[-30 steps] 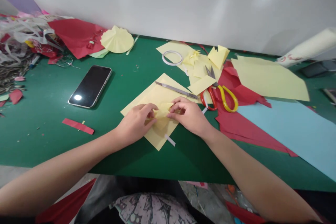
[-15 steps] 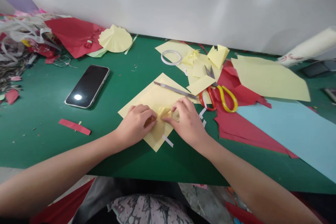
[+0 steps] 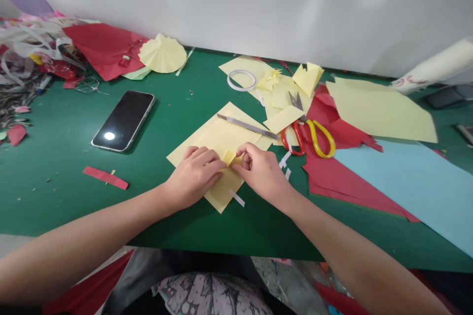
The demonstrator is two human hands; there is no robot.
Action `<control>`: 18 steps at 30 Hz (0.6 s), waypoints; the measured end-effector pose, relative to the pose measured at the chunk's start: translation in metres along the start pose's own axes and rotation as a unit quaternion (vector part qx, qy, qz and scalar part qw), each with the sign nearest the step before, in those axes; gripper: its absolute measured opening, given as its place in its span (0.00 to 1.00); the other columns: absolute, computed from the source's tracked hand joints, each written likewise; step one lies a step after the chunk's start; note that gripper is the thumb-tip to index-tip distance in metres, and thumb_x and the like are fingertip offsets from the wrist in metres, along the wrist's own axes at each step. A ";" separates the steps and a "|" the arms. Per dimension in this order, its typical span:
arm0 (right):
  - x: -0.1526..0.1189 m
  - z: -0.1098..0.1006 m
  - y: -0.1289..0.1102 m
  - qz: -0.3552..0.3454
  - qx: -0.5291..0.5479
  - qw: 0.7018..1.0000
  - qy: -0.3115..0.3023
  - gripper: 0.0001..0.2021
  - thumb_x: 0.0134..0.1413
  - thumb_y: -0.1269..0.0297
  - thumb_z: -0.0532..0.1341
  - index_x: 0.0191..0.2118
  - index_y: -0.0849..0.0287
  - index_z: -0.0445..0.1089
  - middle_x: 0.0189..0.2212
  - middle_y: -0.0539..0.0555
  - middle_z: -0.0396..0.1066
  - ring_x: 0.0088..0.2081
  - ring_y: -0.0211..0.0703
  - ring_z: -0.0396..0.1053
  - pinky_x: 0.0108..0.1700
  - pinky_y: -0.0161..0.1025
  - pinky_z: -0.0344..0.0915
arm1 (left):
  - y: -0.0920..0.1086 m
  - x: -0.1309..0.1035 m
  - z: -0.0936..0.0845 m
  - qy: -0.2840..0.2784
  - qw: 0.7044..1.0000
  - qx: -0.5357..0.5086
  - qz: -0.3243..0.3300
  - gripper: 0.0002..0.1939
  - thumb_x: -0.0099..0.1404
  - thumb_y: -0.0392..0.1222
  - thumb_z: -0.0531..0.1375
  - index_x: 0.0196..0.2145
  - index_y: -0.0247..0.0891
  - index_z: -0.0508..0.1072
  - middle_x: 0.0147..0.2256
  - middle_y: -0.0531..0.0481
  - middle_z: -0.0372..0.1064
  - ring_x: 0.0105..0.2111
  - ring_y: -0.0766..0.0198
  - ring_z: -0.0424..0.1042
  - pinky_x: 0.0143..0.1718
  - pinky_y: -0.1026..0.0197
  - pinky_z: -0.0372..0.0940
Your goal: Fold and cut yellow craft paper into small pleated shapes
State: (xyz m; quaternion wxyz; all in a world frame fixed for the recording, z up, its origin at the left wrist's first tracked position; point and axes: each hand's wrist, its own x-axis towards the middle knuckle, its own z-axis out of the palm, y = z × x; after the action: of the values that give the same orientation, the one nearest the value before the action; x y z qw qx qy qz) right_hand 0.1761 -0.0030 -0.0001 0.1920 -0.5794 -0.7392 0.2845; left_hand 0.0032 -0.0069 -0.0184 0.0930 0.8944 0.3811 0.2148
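Between my hands is a small folded piece of yellow paper (image 3: 229, 158), held above a larger yellow paper sheet (image 3: 207, 142) lying on the green table. My left hand (image 3: 195, 174) is closed with its fingertips on the left end of the folded piece. Thumb and bent forefinger of my right hand (image 3: 260, 170) pinch its right side. Part of the folded piece is covered by my fingers. A slim metal craft knife (image 3: 247, 126) rests on the sheet just beyond my hands. At the sheet's lower right edge sticks a short white tape strip (image 3: 237, 198).
Right of my hands lie scissors (image 3: 320, 139) with red and yellow handles, more tape strips (image 3: 285, 159), red paper (image 3: 332, 182) and blue paper (image 3: 417, 177). A tape roll (image 3: 241, 80) sits farther back. On the left are a phone (image 3: 123, 120), a pleated yellow paper fan (image 3: 162, 54) and piled scraps (image 3: 33, 54).
My left fingers have flattened and shifted slightly right over the folded yellow paper. My right thumb and forefinger have come closer together on it. The things around have stayed put.
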 end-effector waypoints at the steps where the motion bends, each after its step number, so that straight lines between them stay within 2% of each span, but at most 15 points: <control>1: 0.000 0.000 0.000 0.000 0.003 1.000 0.002 0.07 0.42 0.71 0.58 0.29 0.58 0.58 0.16 0.43 0.57 0.19 0.33 0.58 0.23 0.32 0.54 | 0.000 0.000 0.000 0.003 1.000 0.005 0.007 0.07 0.61 0.34 0.51 0.32 0.36 0.69 0.30 0.49 0.65 0.32 0.63 0.63 0.36 0.59 0.55; 7: -0.001 -0.001 -0.001 -0.003 0.020 1.000 0.021 0.07 0.40 0.73 0.58 0.29 0.59 0.60 0.16 0.43 0.57 0.19 0.31 0.57 0.24 0.31 0.55 | 0.000 -0.001 0.000 0.022 1.000 0.010 0.014 0.08 0.61 0.35 0.51 0.31 0.37 0.70 0.28 0.50 0.66 0.31 0.64 0.63 0.35 0.59 0.54; 14: 0.000 -0.001 -0.001 -0.004 0.048 0.999 0.013 0.07 0.40 0.73 0.59 0.29 0.59 0.60 0.16 0.42 0.57 0.19 0.30 0.57 0.24 0.30 0.56 | -0.002 0.001 0.000 0.000 0.994 -0.073 -0.077 0.06 0.58 0.36 0.54 0.30 0.39 0.71 0.29 0.52 0.66 0.31 0.65 0.63 0.35 0.59 0.54; 18: 0.002 -0.001 0.000 0.019 0.068 0.998 0.005 0.05 0.40 0.71 0.59 0.28 0.59 0.62 0.16 0.43 0.58 0.19 0.30 0.58 0.24 0.30 0.57 | -0.001 0.003 0.000 -0.004 0.988 -0.097 -0.123 0.05 0.57 0.38 0.55 0.30 0.40 0.72 0.30 0.53 0.67 0.33 0.65 0.64 0.36 0.58 0.53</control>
State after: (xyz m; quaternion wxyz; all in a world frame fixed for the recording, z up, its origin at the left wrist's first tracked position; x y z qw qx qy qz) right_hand 0.1762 -0.0009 0.0002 0.2287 -0.5807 -0.7059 0.3349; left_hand 0.0041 -0.0037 -0.0176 0.2064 0.8284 0.4654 0.2336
